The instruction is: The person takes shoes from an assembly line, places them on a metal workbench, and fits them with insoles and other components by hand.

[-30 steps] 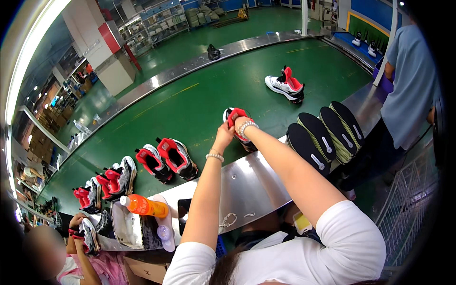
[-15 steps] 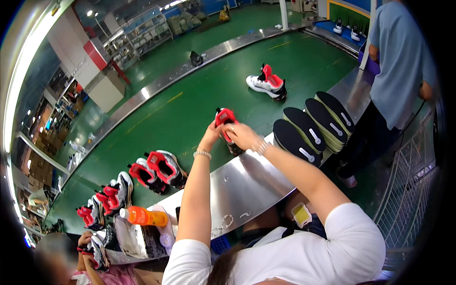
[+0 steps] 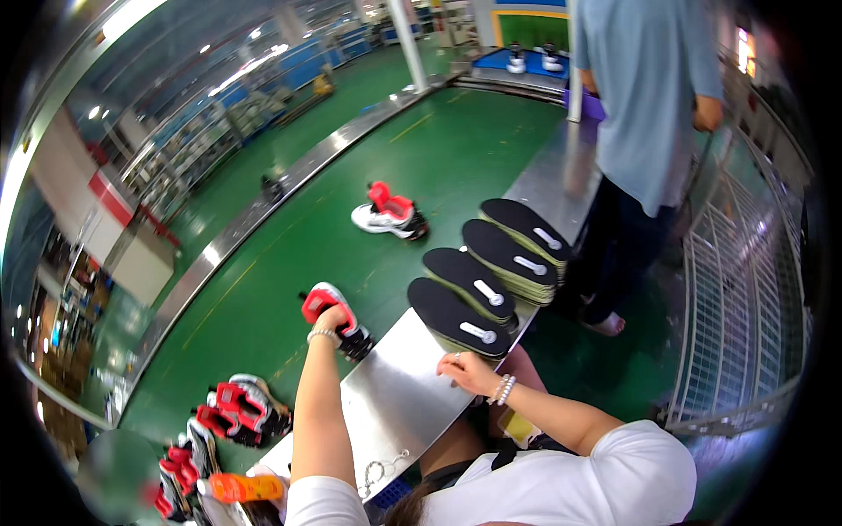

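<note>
My left hand (image 3: 331,317) is closed at the opening of a sneaker (image 3: 346,309) with a red lining, white toe and dark patterned heel. Its fingers are partly hidden inside the shoe, which rests on the green belt against the metal ledge. Over the ledge, my right hand (image 3: 472,373) holds nothing that I can see, its fingers loosely bent and apart. Just beyond that hand stand several stacks of black insoles (image 3: 447,309), each with a white mark at one end. Farther up the belt sits another red-lined sneaker (image 3: 388,216).
The green belt (image 3: 263,302) runs beside the metal ledge (image 3: 386,394). More red-lined sneakers (image 3: 241,410) and an orange drink bottle (image 3: 241,487) are at the lower left. A ring-like loop (image 3: 375,472) lies near the ledge's edge. A person in blue (image 3: 645,114) stands right, beside a wire rack (image 3: 737,307).
The view has swung to the right. My right hand has left the sneaker and moved right, close to the insole stacks. My left hand stays at the sneaker.
</note>
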A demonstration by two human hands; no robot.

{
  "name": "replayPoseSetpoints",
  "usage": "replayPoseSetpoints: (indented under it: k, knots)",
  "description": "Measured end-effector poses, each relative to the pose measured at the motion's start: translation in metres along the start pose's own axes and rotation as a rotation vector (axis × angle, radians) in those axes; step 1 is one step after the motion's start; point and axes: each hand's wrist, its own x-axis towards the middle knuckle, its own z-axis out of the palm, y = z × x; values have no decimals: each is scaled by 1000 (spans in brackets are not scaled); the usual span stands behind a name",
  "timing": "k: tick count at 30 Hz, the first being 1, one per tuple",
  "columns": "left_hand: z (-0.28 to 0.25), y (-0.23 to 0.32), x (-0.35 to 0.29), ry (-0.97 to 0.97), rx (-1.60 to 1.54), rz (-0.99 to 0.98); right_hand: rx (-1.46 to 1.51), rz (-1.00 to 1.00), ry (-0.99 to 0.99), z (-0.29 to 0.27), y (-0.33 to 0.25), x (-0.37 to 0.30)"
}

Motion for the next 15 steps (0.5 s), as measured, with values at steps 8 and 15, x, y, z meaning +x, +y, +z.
replayPoseSetpoints:
  k: [8, 15]
  knots:
    - [0, -42, 60, 351, 477, 502, -101, -110, 5, -9, 1, -2]
    - [-30, -5, -50, 21, 1123, 674, -158, -200, 6, -7, 9, 2]
